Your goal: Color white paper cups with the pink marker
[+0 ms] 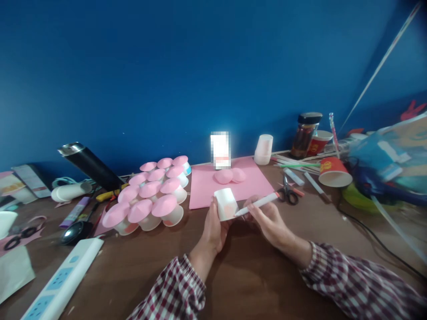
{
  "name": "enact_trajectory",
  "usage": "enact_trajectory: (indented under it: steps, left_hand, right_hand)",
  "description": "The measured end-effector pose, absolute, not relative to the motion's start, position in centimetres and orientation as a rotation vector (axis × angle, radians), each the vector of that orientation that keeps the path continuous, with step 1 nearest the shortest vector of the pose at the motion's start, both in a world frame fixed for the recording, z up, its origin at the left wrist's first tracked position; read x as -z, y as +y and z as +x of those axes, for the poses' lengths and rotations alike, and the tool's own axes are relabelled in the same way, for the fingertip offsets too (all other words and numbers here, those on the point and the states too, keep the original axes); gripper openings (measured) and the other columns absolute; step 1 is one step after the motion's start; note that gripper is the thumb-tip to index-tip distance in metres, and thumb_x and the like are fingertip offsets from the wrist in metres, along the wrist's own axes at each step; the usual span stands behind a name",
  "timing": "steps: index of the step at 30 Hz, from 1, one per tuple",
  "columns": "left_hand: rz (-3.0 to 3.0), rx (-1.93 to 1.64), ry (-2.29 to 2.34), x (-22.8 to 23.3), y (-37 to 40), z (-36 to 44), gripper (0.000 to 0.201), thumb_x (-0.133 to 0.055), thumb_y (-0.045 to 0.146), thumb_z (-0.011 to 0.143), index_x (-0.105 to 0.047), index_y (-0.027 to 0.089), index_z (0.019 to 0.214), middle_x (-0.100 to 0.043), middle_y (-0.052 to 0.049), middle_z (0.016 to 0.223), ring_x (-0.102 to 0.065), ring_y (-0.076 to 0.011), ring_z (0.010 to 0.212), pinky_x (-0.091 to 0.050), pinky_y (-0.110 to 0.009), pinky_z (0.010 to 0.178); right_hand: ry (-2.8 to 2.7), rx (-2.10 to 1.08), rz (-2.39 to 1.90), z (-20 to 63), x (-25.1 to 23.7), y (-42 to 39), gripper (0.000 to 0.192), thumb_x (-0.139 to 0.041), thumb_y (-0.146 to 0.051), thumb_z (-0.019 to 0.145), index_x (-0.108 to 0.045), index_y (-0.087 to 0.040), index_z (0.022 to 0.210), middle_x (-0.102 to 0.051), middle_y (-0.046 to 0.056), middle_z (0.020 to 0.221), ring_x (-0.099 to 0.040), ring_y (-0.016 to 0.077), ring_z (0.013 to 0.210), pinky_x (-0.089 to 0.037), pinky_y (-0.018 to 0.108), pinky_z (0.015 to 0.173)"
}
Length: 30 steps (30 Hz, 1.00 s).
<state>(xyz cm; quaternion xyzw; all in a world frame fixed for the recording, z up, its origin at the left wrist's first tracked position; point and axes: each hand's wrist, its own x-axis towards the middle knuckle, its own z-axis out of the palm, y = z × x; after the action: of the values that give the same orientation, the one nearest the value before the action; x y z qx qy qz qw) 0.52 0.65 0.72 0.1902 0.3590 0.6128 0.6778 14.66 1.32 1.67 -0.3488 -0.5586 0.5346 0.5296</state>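
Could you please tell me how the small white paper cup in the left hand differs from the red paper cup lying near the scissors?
The small white paper cup is white with a pink patch; the red paper cup is red outside with a yellow mark. The white cup is held off the table by the left hand; the red cup lies tipped on the table, untouched. Both are paper cups.
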Motion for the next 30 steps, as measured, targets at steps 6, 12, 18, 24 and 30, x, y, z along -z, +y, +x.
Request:
enact_trajectory:
  steps: [6, 12, 18, 24, 30]
  left_hand:
    - [0.434, -1.360, 0.802, -0.77, 0.57, 0.42, 0.046, -0.051, 0.055, 0.087, -0.064, 0.012, 0.097, -0.069, -0.009, 0.082, -0.065, -0.0221, 0.075, -0.052, -0.038, 0.078]
    - [0.417, -1.378, 0.778, -0.67, 0.63, 0.34, 0.048, -0.049, 0.057, 0.088, -0.063, 0.012, 0.099, -0.071, -0.011, 0.088, -0.065, -0.0226, 0.078, -0.052, -0.038, 0.078]
    - [0.373, -1.383, 0.784, -0.75, 0.60, 0.29, 0.043, -0.051, 0.053, 0.088, -0.064, 0.013, 0.100, -0.071, -0.010, 0.088, -0.066, -0.0222, 0.078, -0.053, -0.038, 0.078]
    - [0.352, -1.380, 0.794, -0.80, 0.59, 0.19, 0.041, -0.051, 0.050, 0.089, -0.064, 0.014, 0.101, -0.070, -0.009, 0.088, -0.066, -0.0215, 0.077, -0.054, -0.038, 0.076]
    - [0.333, -1.404, 0.801, -0.76, 0.69, 0.11, 0.044, -0.046, 0.051, 0.091, -0.063, 0.011, 0.102, -0.070, -0.012, 0.091, -0.066, -0.0236, 0.081, -0.054, -0.040, 0.077]
  right_hand:
    - [-1.294, -1.285, -0.861, 14.61, -2.02, 1.26, 0.033, -0.062, -0.050, 0.085, -0.058, -0.018, 0.076, -0.053, -0.002, 0.063, -0.046, 0.0108, 0.055, -0.039, 0.023, 0.051]
    - [-1.315, -1.269, -0.859, 14.71, -2.10, 1.34, 0.035, -0.061, -0.049, 0.086, -0.057, -0.017, 0.074, -0.053, -0.001, 0.064, -0.047, 0.0110, 0.057, -0.040, 0.023, 0.053]
    - [-1.288, -1.301, -0.861, 14.68, -1.72, 1.44, 0.034, -0.062, -0.049, 0.087, -0.058, -0.017, 0.074, -0.053, -0.002, 0.063, -0.046, 0.0097, 0.054, -0.039, 0.022, 0.050]
    - [-1.213, -1.321, -0.846, 14.76, -1.69, 1.61, 0.032, -0.064, -0.048, 0.085, -0.056, -0.018, 0.076, -0.055, -0.002, 0.063, -0.050, 0.0107, 0.056, -0.043, 0.022, 0.052]
    - [-1.265, -1.319, -0.856, 14.85, -1.80, 1.56, 0.034, -0.064, -0.048, 0.085, -0.056, -0.017, 0.071, -0.051, -0.003, 0.061, -0.045, 0.0094, 0.053, -0.039, 0.021, 0.049]
